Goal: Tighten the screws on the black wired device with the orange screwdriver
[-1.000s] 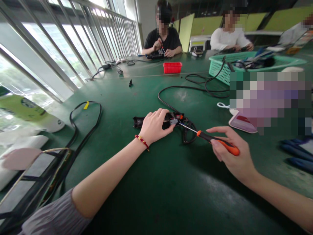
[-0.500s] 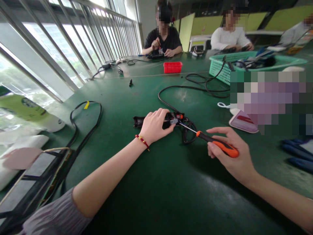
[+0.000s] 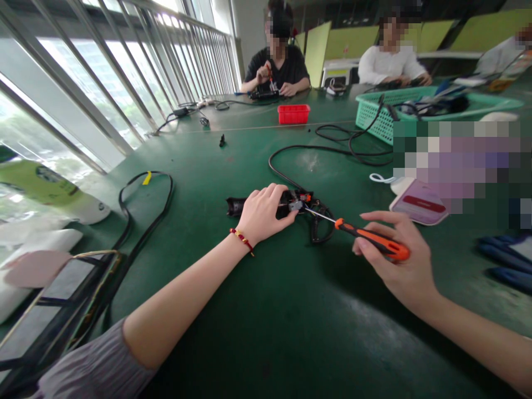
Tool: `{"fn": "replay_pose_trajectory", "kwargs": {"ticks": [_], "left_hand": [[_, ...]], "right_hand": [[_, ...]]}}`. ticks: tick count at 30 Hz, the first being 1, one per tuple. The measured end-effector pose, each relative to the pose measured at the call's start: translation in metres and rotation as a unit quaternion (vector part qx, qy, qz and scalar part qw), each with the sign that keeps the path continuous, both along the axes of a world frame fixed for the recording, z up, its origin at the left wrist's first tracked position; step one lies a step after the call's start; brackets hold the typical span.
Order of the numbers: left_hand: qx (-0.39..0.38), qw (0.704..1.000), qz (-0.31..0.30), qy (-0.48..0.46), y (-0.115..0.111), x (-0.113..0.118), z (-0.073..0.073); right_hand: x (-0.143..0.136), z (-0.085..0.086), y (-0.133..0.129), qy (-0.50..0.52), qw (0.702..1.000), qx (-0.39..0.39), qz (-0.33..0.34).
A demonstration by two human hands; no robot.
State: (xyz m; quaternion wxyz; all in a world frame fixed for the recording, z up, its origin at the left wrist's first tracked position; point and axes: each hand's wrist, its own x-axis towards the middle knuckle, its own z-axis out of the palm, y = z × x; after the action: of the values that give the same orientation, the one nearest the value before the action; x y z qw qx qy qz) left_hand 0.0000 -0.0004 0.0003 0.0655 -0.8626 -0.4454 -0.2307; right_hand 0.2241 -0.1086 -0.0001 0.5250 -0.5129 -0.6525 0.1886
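My left hand (image 3: 266, 213) is closed over a black corded device (image 3: 236, 206) lying on the green table. The device is tube-shaped, with a grey part (image 3: 296, 205), a red-orange bit and wires exposed at its right end. My left thumb lies against the grey part, and the palm hides the device's middle. In my right hand (image 3: 401, 260) is a screwdriver (image 3: 374, 239) with an orange and black handle, gripped between thumb and fingers. Its thin shaft slants up and left, with the tip by the wires next to the grey part. Whether the tip touches anything I cannot tell.
A black cable (image 3: 286, 148) runs from the device toward a green basket (image 3: 374, 118) of cables and tools. Beyond sit a red tray (image 3: 293, 114) and a small black piece (image 3: 222, 141). A phone (image 3: 419, 202) lies right, a bag (image 3: 83, 299) left. Co-workers sit opposite.
My right hand and the screwdriver handle have shifted slightly to the right, and the fingers have changed their hold a little. My left hand and the device stay where they were.
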Motion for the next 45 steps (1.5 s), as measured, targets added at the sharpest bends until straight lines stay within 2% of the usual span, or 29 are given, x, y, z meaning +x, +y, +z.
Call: {"fn": "replay_pose_trajectory", "kwargs": {"ticks": [3,8,10,12,14,16,21,23,27,29,34,36,38,42,43,45], "left_hand": [[0.002,1.000,0.000,0.003,0.0001,-0.0002,0.0001],[0.004,1.000,0.001,0.006,0.0008,-0.0003,-0.0002],[0.005,1.000,0.001,0.005,0.0009,-0.0003,-0.0004],[0.004,1.000,0.001,0.004,0.0009,-0.0003,-0.0003],[0.003,1.000,0.000,0.003,0.0007,-0.0003,-0.0002],[0.002,1.000,-0.001,0.002,0.0006,-0.0001,-0.0002],[-0.001,1.000,-0.002,-0.004,0.0010,0.0001,-0.0006],[-0.002,1.000,-0.002,-0.005,0.0009,0.0001,-0.0007],[-0.001,1.000,-0.002,-0.005,-0.0003,0.0003,0.0006],[-0.004,1.000,0.000,-0.003,-0.0011,0.0005,0.0017],[-0.002,1.000,0.001,-0.003,-0.0013,0.0010,0.0022],[0.000,1.000,0.001,-0.005,-0.0008,0.0006,0.0013],[0.002,1.000,0.001,-0.005,-0.0002,0.0000,0.0004],[0.003,1.000,-0.002,-0.004,0.0009,-0.0007,-0.0009],[0.003,1.000,-0.002,-0.003,0.0010,-0.0006,-0.0010],[0.000,1.000,-0.001,-0.002,0.0009,-0.0003,-0.0007]], "right_hand": [[0.0002,-0.0009,0.0027,0.013,0.998,0.055,-0.008],[0.0035,-0.0024,0.0020,-0.014,0.998,-0.048,0.026],[0.0036,-0.0029,0.0002,-0.021,0.997,-0.063,0.029],[0.0028,-0.0031,-0.0003,-0.019,0.999,-0.035,0.022],[0.0020,-0.0027,0.0009,0.005,0.999,0.032,-0.009],[0.0017,-0.0020,0.0026,0.019,0.998,0.053,-0.011],[0.0031,-0.0020,0.0017,0.006,0.997,-0.069,0.042],[0.0031,-0.0027,0.0002,-0.011,0.996,-0.082,0.047],[0.0021,-0.0024,0.0009,0.006,0.999,0.044,0.006],[0.0023,-0.0015,0.0025,0.016,0.997,0.069,0.001],[0.0051,-0.0021,0.0026,0.032,0.996,-0.060,0.051],[0.0057,-0.0028,0.0015,0.034,0.994,-0.089,0.056],[0.0053,-0.0030,0.0010,0.039,0.995,-0.086,0.045],[0.0038,-0.0034,0.0034,0.057,0.998,0.008,-0.002],[0.0038,-0.0035,0.0042,0.068,0.998,0.011,0.002],[0.0044,-0.0034,0.0049,0.088,0.995,-0.031,0.035]]}}
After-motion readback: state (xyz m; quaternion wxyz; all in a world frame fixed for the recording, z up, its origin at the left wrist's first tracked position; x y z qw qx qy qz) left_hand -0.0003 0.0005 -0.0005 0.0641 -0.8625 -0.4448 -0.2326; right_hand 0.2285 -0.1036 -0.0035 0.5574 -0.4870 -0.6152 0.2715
